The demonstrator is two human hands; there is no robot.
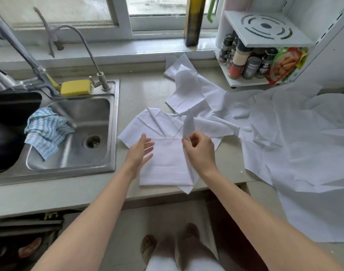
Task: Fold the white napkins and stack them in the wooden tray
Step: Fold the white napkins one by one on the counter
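Note:
A partly folded white napkin (165, 163) lies on the counter near its front edge. My right hand (199, 151) pinches a raised corner of white cloth at the napkin's right side. My left hand (141, 151) hovers over the napkin's left edge with fingers spread and straight, blurred. More loose white napkins (186, 90) lie further back on the counter, and another napkin (147, 124) lies under the folded one. No wooden tray is in view.
A steel sink (110, 133) with a blue-and-white rag (46, 132) sits to the left, a yellow sponge (75, 87) behind it. A large white sheet (296, 145) covers the counter's right side. A spice rack (245, 61) stands back right.

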